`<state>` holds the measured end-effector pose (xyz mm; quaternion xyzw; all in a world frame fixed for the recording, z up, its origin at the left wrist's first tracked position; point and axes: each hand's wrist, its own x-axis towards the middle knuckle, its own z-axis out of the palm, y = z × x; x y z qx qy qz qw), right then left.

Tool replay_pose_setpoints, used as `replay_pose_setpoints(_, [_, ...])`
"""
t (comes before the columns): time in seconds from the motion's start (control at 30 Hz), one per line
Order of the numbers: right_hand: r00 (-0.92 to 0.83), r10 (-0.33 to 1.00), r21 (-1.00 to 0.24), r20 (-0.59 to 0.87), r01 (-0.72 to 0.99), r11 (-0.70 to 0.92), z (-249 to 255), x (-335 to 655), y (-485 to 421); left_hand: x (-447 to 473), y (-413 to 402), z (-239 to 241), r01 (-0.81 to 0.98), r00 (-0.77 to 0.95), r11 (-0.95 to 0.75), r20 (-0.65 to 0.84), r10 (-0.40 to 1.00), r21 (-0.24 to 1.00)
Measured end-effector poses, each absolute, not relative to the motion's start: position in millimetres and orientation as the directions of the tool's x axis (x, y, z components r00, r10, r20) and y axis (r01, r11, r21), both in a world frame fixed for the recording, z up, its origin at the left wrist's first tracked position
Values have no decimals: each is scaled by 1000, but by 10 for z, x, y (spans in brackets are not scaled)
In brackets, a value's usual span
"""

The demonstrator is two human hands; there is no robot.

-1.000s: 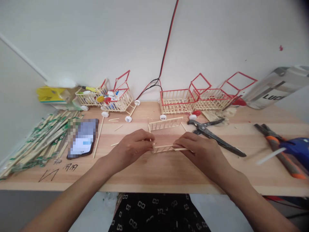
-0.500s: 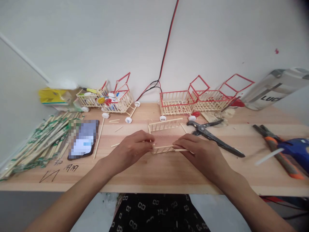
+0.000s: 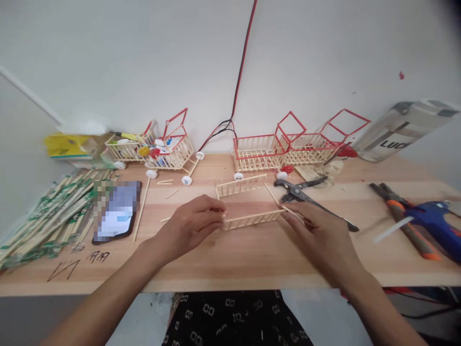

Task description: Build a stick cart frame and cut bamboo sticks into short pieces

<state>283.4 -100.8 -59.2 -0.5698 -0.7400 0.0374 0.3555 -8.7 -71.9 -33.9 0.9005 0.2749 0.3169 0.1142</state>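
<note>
A small basket-like frame of thin wooden sticks lies on the table, with a far slatted side (image 3: 242,186) and a near slatted side (image 3: 254,220). My left hand (image 3: 189,226) pinches the near left corner of this frame, its fingertips covering part of the joint. At the near side's right end, my right hand (image 3: 319,233) is closed on a thin wooden stick (image 3: 294,213) that slants down to the right. The stick's tip meets or nearly touches that end. Another loose stick (image 3: 272,193) lies behind, close to the frame's far right corner.
Finished stick carts (image 3: 259,153) with white wheels stand along the wall. Black cutters (image 3: 300,191), pliers (image 3: 406,223) and a blue glue gun (image 3: 430,221) lie right. On the left are a phone (image 3: 117,211) and wrapped chopsticks (image 3: 54,216). A pale can (image 3: 403,132) leans at back right.
My right hand has moved right along the near side to its end, uncovering the slats. The stick in it now points down to the right. My left hand keeps its corner hold.
</note>
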Motion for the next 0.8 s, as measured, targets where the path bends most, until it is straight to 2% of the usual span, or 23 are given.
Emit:
replay_pose_setpoints(0.27, [-68, 894, -539, 444, 777, 326, -584, 2849, -1031, -88, -731, -274, 428, 654, -820, 495, 571, 380])
replay_pose_setpoints(0.53, [98, 938, -623, 332, 769, 140, -530, 2951, -959, -81, -730, -278, 424, 655, -823, 499, 567, 378])
replay_pose_setpoints(0.8, [33, 893, -594, 449, 757, 272, -576, 3024, -924, -75, -743, -286, 423, 651, -820, 499, 571, 386])
